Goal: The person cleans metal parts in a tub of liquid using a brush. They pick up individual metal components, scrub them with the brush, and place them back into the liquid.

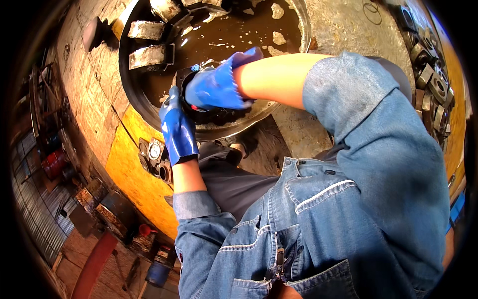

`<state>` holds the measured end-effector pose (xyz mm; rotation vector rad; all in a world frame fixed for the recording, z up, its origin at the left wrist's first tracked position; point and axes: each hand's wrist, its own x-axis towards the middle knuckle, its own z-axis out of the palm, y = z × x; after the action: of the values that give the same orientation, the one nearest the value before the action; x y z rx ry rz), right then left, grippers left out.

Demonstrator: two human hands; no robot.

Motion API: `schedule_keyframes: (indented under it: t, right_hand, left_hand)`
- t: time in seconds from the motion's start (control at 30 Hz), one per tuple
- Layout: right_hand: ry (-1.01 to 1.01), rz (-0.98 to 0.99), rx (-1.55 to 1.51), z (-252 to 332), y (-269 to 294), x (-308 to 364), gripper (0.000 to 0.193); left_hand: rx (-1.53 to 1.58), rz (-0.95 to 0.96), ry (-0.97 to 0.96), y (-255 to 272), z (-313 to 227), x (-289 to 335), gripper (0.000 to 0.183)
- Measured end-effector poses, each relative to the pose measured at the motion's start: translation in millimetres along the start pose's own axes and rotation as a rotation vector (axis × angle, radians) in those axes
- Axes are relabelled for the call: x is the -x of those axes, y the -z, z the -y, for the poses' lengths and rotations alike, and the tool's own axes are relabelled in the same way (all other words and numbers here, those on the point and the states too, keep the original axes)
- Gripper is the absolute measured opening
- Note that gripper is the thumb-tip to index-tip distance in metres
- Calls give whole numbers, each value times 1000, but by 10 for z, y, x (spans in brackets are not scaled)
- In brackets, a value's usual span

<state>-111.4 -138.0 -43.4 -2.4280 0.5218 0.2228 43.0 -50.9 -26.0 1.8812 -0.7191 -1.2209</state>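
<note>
In my head view, the only one I have, the work sits a little above and left of the middle of the frame, in a round dark tub [219, 132] with brown liquid [244, 31] in it. The thing in hand is a dark metal part [182, 75] with a wide round opening, at the lower left inside the tub's rim.

My left hand [178, 124], in a blue glove, comes up from below along the part's left side; its grip looks closed on that outer edge. My right hand [214, 88], also gloved, crosses in from the right with its fingers down in the opening. They are hidden there, so I can't tell whether that grip is closed on anything.

The relation I'd judge matters most: the part lies between my two hands, directly right of the left grip and around the right fingers, so neither hand is clearly nearer. Its opening faces up toward me; I can't make out a long axis.

Just above it, toward the upper left, two blocky metal pieces [147, 56] stand in the tub. Smaller bored parts [155, 149] lie outside the rim, just left of my left wrist.
</note>
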Motion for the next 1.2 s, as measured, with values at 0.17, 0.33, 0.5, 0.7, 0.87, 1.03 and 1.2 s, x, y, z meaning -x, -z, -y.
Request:
schedule_keyframes:
  t: [0.17, 0.33, 0.5, 0.7, 0.87, 1.03, 1.2]
  right_hand:
    - [269, 21, 441, -66, -413, -125, 29]
    - [358, -100, 302, -13, -125, -38, 27]
    - [124, -113, 68, 38, -110, -59, 29]
    - [-185, 125, 153, 308, -83, -164, 34]
    - [-312, 78, -287, 52, -198, -308, 33]
    - [-329, -281, -780, 38, -84, 275, 31]
    - [-371, -669, -1801, -84, -840, -115, 35]
  left_hand:
    - [-18, -47, 97, -28, -118, 71, 50]
    - [56, -56, 102, 17, -12, -16, 50]
    - [108, -48, 96, 5, 51, -64, 49]
    - [132, -32, 90, 18, 62, -74, 46]
    - [102, -49, 110, -38, -9, -57, 48]
    - [154, -31, 137, -5, -77, -3, 41]
    - [-213, 25, -4, 60, -75, 53, 34]
